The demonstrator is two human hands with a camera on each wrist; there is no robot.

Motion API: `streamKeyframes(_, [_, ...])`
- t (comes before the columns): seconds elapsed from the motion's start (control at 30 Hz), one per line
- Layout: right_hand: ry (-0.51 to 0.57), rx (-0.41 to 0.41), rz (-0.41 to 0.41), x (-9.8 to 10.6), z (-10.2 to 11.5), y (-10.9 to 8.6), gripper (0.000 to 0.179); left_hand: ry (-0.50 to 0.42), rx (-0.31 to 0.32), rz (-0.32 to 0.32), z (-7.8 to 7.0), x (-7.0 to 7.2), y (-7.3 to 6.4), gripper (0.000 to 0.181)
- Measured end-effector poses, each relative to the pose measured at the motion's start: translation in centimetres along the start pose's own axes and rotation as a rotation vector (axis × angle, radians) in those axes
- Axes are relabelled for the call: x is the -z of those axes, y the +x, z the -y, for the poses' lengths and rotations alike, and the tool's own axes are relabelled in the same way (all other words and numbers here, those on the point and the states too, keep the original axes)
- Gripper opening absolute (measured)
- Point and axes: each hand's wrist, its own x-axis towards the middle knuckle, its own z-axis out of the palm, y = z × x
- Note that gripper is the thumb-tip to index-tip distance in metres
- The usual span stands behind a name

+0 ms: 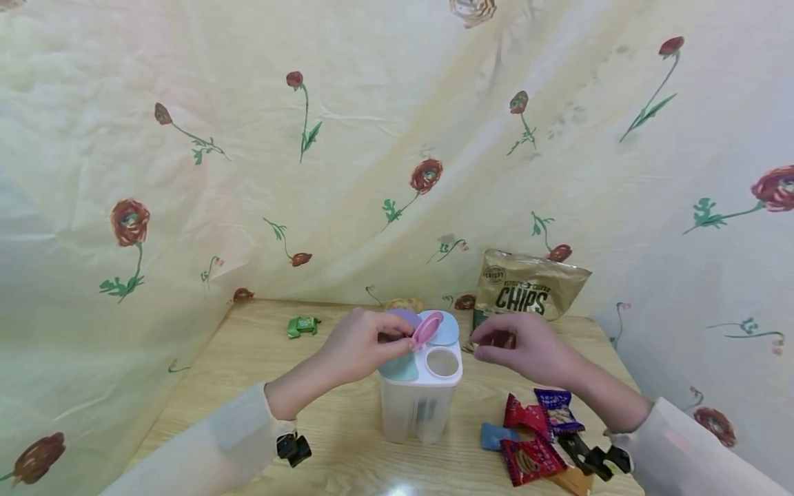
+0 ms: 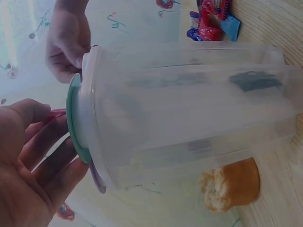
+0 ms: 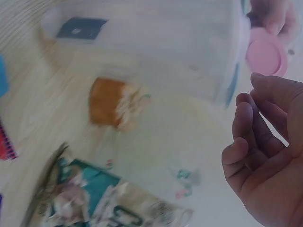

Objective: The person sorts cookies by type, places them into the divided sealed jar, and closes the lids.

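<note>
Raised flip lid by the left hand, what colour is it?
The raised flip lid is pink, showing best in the right wrist view.

The left hand [image 1: 356, 346] hides part of the purple lid [image 1: 406, 316]. The far bread [image 1: 404, 303] is partly behind the box [image 1: 397, 408]. The right hand [image 1: 524, 344] covers some of the chips bag [image 1: 535, 286]. The words on the green packet [image 1: 302, 327], on the left, are too small to read.
</note>
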Motion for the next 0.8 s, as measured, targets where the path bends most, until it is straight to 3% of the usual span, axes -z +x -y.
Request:
streamKeyframes(0.4, [0.048, -0.084, 0.112, -2.3, -5.5, -3.1, 0.011, 0.017, -0.029, 0.015, 0.0, 0.0, 0.3, 0.011])
streamKeyframes(0.8, [0.112, -0.160, 0.272, -6.5, -9.4, -3.9, 0.017, 0.006, -0.033, 0.018, 0.4, 0.3, 0.4, 0.009])
